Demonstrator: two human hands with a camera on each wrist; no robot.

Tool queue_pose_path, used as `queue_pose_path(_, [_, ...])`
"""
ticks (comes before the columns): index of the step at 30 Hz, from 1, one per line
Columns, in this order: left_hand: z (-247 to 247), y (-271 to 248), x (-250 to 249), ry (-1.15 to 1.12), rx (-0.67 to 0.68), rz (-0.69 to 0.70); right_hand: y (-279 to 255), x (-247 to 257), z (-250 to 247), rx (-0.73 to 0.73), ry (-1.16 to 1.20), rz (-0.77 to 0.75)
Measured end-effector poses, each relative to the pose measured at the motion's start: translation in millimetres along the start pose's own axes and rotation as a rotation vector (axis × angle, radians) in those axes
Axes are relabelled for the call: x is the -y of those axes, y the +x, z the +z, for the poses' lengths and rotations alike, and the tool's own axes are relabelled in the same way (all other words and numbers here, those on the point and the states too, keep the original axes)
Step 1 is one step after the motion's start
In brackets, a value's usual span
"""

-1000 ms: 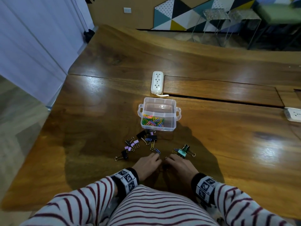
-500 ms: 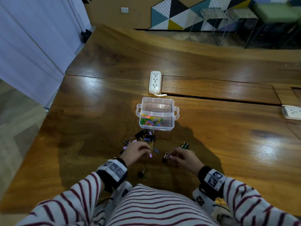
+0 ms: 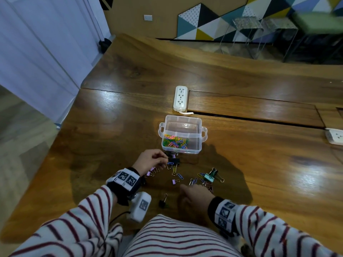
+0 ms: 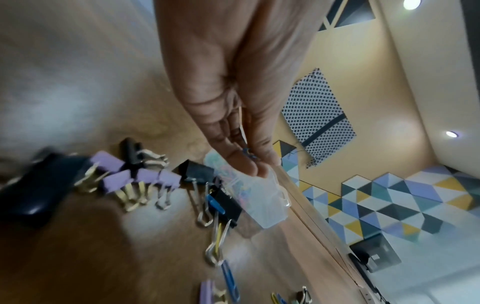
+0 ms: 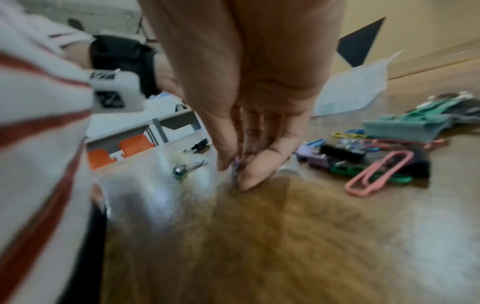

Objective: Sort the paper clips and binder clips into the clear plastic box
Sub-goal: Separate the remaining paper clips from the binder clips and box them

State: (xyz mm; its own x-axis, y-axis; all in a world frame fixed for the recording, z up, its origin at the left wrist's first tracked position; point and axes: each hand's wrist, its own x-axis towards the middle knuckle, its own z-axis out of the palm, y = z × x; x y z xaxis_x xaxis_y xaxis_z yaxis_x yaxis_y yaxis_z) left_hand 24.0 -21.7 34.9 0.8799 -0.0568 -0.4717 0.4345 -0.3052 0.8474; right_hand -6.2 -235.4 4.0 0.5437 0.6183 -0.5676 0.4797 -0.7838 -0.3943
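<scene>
The box (image 3: pixel 182 134), at frame centre, holds paper clips (image 3: pixel 175 140) only; binder clips (image 3: pixel 173 161) lie below it, and left hand (image 3: pixel 150 160) and right hand (image 3: pixel 196 195) each pinch a small clip.

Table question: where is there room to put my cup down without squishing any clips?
The table is bare right of the clear plastic box, toward the white socket block at the edge. It is also bare left of the box, beyond the left hand. It is crowded between the box and both hands, where the binder clips and paper clips lie scattered.
</scene>
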Motion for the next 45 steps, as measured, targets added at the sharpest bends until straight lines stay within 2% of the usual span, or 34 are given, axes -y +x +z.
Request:
queue_pose_path(7, [-3.2, 44.9, -43.9, 0.247, -0.052, 0.196, -1.5, 10.3, 10.3, -0.11, -0.1, -0.017])
queue_pose_path(9, [-4.3, 57.5, -50.0, 0.354, -0.046, 0.185, -2.6, 10.9, 9.9, -0.104, -0.129, -0.031])
queue_pose_path(11, [-4.9, 63.5, -50.7, 0.469, 0.016, 0.164, -3.7, 11.6, 8.0, -0.085, -0.175, -0.048])
queue_pose_path(13, [-5.1, 60.9, -46.0, 0.504, 0.037, 0.183, -3.9, 9.0, 5.3, -0.049, -0.185, -0.046])
queue_pose_path(16, [-9.3, 43.9, -34.3, 0.54, -0.038, 0.238, -1.7, -8.0, -1.4, -0.031, 0.039, -0.027])
queue_pose_path(19, [-18.4, 17.2, -19.7, 0.538, -0.057, 0.181, -0.4, -28.5, -24.7, -0.093, 0.356, -0.006])
queue_pose_path(22, [-25.2, -11.1, 2.0, 0.539, 0.008, 0.115, 3.1, -38.4, -63.6, -0.218, 0.645, 0.047])
queue_pose_path(25, [-19.0, -34.5, 22.2, 0.574, 0.094, 0.089, 17.5, -40.6, -104.4, -0.348, 0.773, 0.06])
queue_pose_path(30, [5.3, -58.7, 42.3, 0.831, 0.314, 0.293, 61.2, -31.7, -144.1, -0.5, 0.658, 0.199])
queue_pose_path(32, [14.7, -63.3, 48.8, 0.988, 0.384, 0.476, 74.1, -24.8, -146.3, -0.547, 0.543, 0.221])
queue_pose_path(34, [23.3, -63.7, 58.7, 1.111, 0.481, 0.595, 82.1, -19.7, -144.0, -0.523, 0.396, 0.198])
queue_pose_path(36, [30.8, -61.1, 65.2, 1.205, 0.513, 0.648, 86.3, -16.7, -140.1, -0.456, 0.323, 0.146])
queue_pose_path(39, [41.9, -58.9, 58.7, 1.252, 0.521, 0.547, 83.4, -15.8, -135.1, -0.413, 0.275, 0.087])
queue_pose_path(43, [51.7, -55.7, 51.8, 1.286, 0.54, 0.43, 62.9, -12.5, -117.3, -0.515, 0.194, -0.002])
queue_pose_path(45, [53.2, -53.6, 51.1, 1.305, 0.54, 0.41, 52.9, -7.8, -99.3, -0.498, 0.093, -0.055])
